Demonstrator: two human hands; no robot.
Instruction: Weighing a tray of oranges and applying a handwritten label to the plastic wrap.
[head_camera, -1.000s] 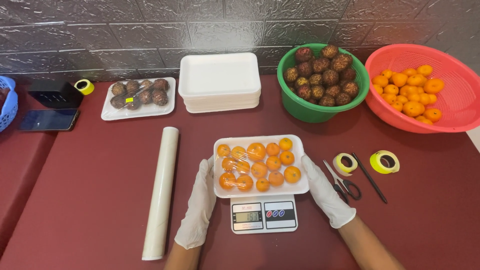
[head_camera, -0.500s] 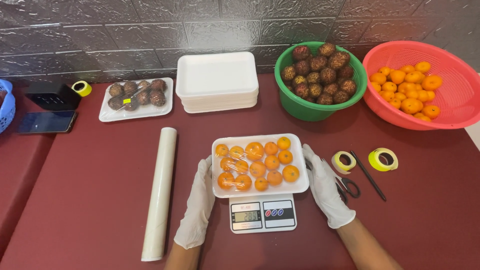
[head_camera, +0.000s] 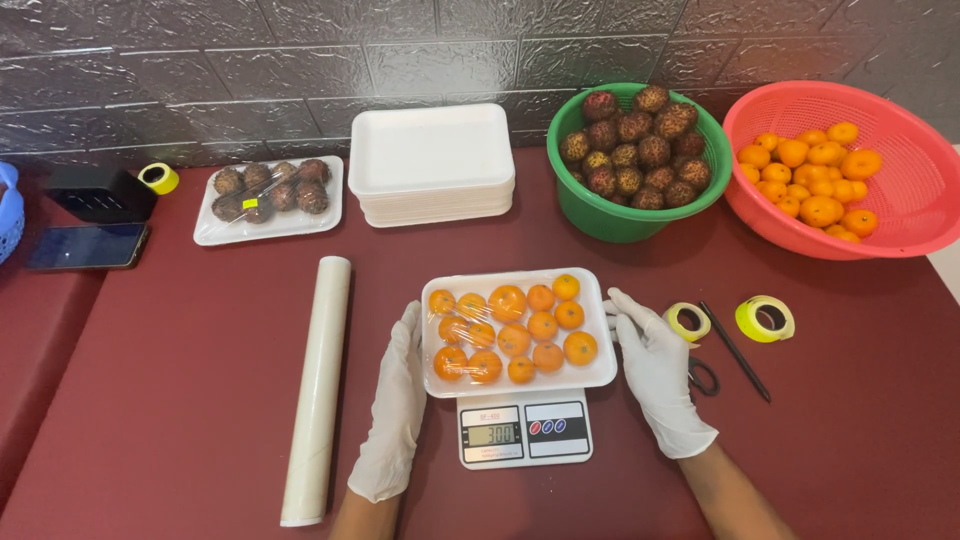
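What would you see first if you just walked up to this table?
Right in the middle, a white tray of small oranges wrapped in clear film sits on a kitchen scale, with the gloved left hand and gloved right hand at its two sides. At the back right, a red basket of oranges stands beside a green bowl piled with dark, bumpy fruit.

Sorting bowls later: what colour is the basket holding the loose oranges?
Red-pink mesh basket, clearest in the head view.
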